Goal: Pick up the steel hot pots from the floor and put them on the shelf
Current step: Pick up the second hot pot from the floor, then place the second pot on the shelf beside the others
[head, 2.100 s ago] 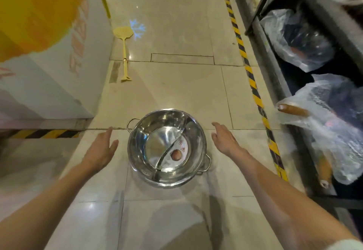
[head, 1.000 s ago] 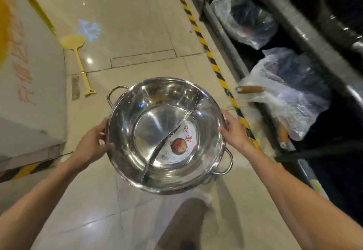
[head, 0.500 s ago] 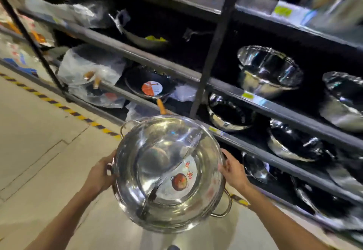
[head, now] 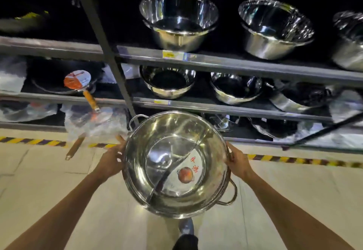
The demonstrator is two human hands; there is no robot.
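Observation:
A round steel hot pot (head: pixel 172 151) with a curved divider, two loop handles and a round label inside hangs level above the floor. My left hand (head: pixel 111 160) grips its left rim and my right hand (head: pixel 236 160) grips its right rim. The dark metal shelf (head: pixel 225 64) stands straight ahead, its lowest tier just beyond the pot's far edge.
Steel bowls (head: pixel 177 18) fill the upper and middle tiers on the right. A black pan with a wooden handle (head: pixel 78 83) and plastic-wrapped pans (head: pixel 92 121) sit on the left. A slanted dark post (head: pixel 102 39) divides the shelf. Yellow-black floor tape (head: pixel 302 160) runs along its base.
I lifted the pot off the floor with both hands and turned right. The shelf now faces me squarely and nearer, with the pot held in front of its lowest tier.

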